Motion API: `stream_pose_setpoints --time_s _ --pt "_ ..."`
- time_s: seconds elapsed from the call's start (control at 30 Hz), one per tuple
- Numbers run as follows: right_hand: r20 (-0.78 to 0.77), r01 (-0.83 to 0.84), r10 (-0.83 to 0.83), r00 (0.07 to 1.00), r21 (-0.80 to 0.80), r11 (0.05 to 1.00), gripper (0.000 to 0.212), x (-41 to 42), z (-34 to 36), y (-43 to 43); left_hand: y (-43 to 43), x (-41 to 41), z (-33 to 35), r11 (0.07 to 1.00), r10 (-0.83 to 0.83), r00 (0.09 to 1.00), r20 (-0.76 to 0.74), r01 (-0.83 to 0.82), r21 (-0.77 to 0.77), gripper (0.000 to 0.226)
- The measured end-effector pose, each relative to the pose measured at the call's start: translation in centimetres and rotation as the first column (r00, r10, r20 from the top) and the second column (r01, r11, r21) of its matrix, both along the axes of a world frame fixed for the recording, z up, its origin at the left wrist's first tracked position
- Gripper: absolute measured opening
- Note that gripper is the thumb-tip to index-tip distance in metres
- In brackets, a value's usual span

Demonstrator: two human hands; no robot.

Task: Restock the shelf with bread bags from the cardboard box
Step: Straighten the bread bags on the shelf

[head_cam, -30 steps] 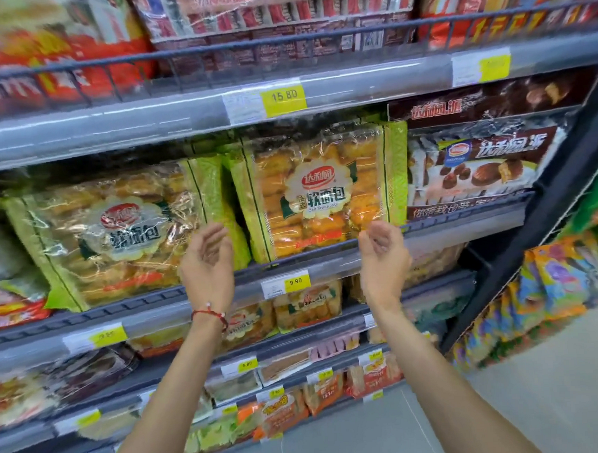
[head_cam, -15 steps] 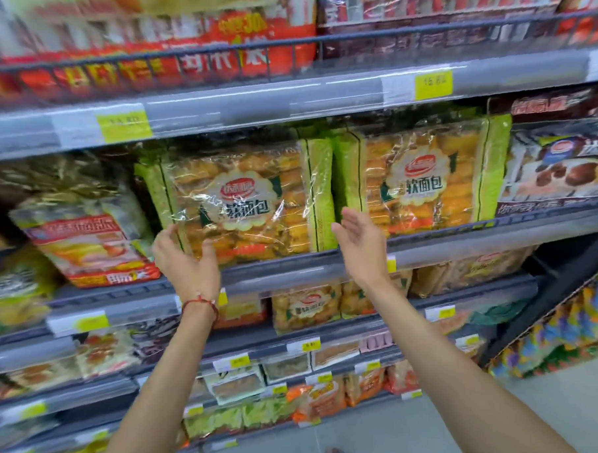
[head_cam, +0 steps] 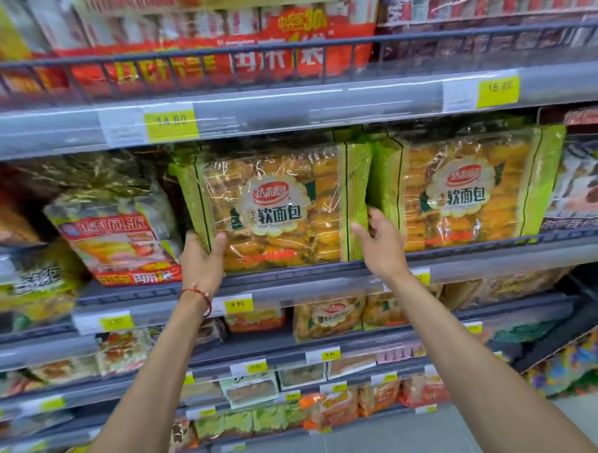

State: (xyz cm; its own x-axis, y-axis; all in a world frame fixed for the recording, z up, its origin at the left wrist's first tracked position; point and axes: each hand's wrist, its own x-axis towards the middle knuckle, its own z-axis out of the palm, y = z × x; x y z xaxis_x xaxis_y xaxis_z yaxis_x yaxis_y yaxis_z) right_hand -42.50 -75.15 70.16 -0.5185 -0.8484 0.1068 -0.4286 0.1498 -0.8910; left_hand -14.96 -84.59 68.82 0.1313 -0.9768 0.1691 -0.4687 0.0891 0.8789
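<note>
Two green-edged clear bread bags stand upright side by side on the middle shelf point(head_cam: 310, 275). My left hand point(head_cam: 203, 261), with a red string on its wrist, grips the lower left corner of the left bread bag point(head_cam: 276, 210), thumb on its front. My right hand point(head_cam: 380, 243) holds that bag's right edge, with fingers in the gap beside the right bread bag point(head_cam: 467, 191) and thumb on the green strip. Both bags rest on the shelf behind its low front rail. The cardboard box is out of sight.
A red and white cake pack point(head_cam: 116, 241) leans just left of the held bag. Brown-printed packs point(head_cam: 587, 183) stand at the far right. The upper shelf point(head_cam: 285, 110) hangs close above the bags. Lower shelves hold smaller bread packs point(head_cam: 329, 319). Floor shows at bottom right.
The view has swung left along the shelf. Both hands moved from the right bread bag to the left one and closed on its two sides.
</note>
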Motion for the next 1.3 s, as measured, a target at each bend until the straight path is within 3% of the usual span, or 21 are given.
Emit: stream_pose_setpoints --time_s 0.13,0.3,0.43,0.53,0.73,1.0,1.2,1.3 --pt "0.068 0.084 -0.081 0.994 -0.038 0.996 0.063 0.2 0.1 -0.7 -0.2 0.4 -0.1 0.996 0.005 1.0 -0.022 -0.007 -0.09 0.03" --pt "0.026 0.097 -0.098 0.995 0.038 0.995 0.06 0.1 0.2 -1.1 -0.4 0.0 0.2 0.992 0.095 0.995 -0.022 -0.097 -0.08 0.03" --pt "0.041 0.121 -0.119 0.992 -0.048 0.992 0.05 0.5 0.8 -1.5 -0.3 -0.1 0.8 0.991 0.081 0.99 -0.118 -0.092 -0.094 0.036" --pt "0.173 0.138 -0.113 0.978 -0.139 0.981 0.051 0.6 1.5 -2.6 -1.3 -0.5 2.4 0.986 0.04 0.972 -0.23 -0.076 -0.151 0.042" --pt "0.44 0.285 -0.187 0.879 -0.169 0.943 0.046 0.9 1.8 -4.0 -3.7 -1.1 2.3 0.96 0.148 0.911 -0.384 -0.225 -0.164 0.033" --pt "0.347 0.315 -0.218 0.912 -0.252 0.915 0.035 1.0 2.4 -3.9 -3.0 -1.6 2.5 0.96 0.162 0.907 -0.389 -0.237 -0.15 0.031" --pt "0.165 0.308 -0.271 0.948 -0.274 0.911 0.029 1.1 2.3 -3.0 -2.5 -2.2 2.7 0.945 0.241 0.919 -0.314 -0.295 -0.139 0.034" --pt "0.05 0.246 -0.244 0.969 -0.326 0.913 0.037 2.5 1.6 -1.7 -2.1 -2.1 2.6 0.938 0.206 0.942 -0.267 -0.268 -0.222 0.051"
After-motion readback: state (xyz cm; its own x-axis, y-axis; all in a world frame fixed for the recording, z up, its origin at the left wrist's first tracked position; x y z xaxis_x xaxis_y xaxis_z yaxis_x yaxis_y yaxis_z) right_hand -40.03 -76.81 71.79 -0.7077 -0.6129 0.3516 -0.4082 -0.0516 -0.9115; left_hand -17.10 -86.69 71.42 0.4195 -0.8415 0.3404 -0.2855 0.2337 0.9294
